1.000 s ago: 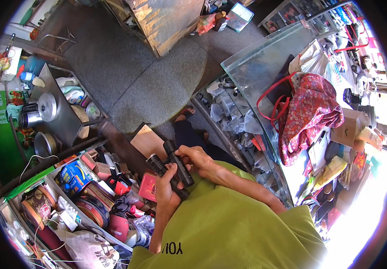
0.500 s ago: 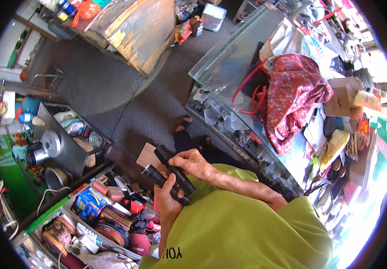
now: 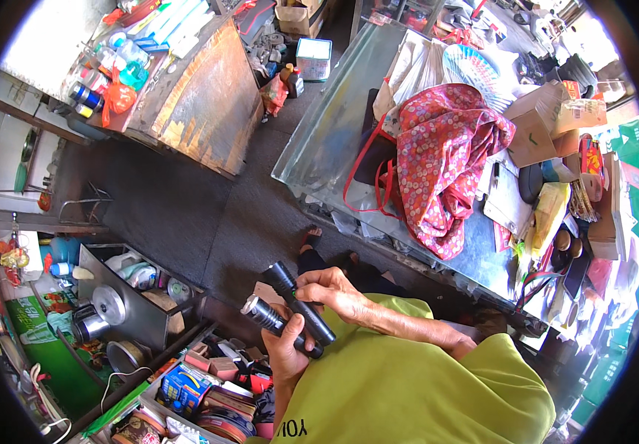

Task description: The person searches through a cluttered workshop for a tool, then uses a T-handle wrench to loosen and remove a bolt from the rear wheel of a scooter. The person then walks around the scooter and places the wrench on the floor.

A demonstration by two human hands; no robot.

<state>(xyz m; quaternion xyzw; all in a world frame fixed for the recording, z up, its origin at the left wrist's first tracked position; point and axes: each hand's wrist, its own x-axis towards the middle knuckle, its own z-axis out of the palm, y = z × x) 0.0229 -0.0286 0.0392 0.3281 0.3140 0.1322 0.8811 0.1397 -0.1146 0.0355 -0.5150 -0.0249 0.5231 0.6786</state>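
Head view, and out left, well away from the glass counter (image 3: 327,126), a round metal lid (image 3: 109,305) gleams; a blue box (image 3: 186,386), also left of the counter, sits among packed goods that seem to keep it propped. Centre stage, on the wearer's side of the counter: the left torch (image 3: 266,316), black with a silvery head, lies slantwise in the left hand (image 3: 287,349), fingers wrapped round its barrel, a grip that looks good for steadiness. Right alongside, slanting the same way, comes the right torch (image 3: 318,323), and the right hand (image 3: 336,296) pinches its barrel towards the head, likely for finer control. Do the left fingertips touch it too? I cannot tell! Up on the counter, a red flowered cloth (image 3: 445,159) lies heaped, straps drooping; right of it, a cardboard box (image 3: 534,140).
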